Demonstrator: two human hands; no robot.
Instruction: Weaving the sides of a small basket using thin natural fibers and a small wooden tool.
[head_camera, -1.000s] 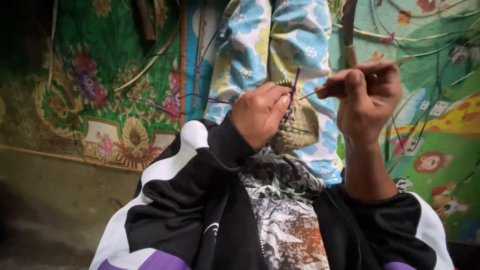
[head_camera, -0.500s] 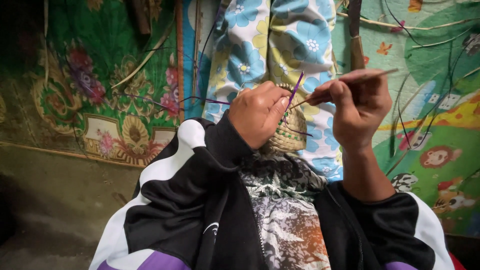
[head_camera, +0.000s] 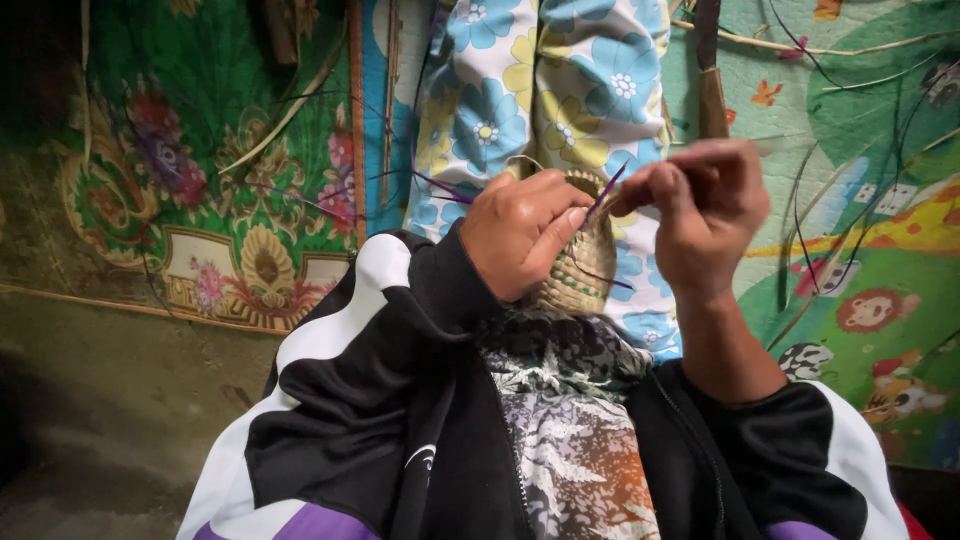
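Fingers of the left hand clamp the small woven basket; the right hand pinches a purple strand. Both look light; the basket seems stiff, best held by its rim.

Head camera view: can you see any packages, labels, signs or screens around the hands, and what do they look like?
None in view. Only a small white logo mark on the black jacket sleeve, curved in shape, below the left hand.

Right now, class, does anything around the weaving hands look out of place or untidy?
Nothing looks damaged. Loose dark strands lie scattered across the patterned mat beside the right hand, while the left hand grips the small woven basket.
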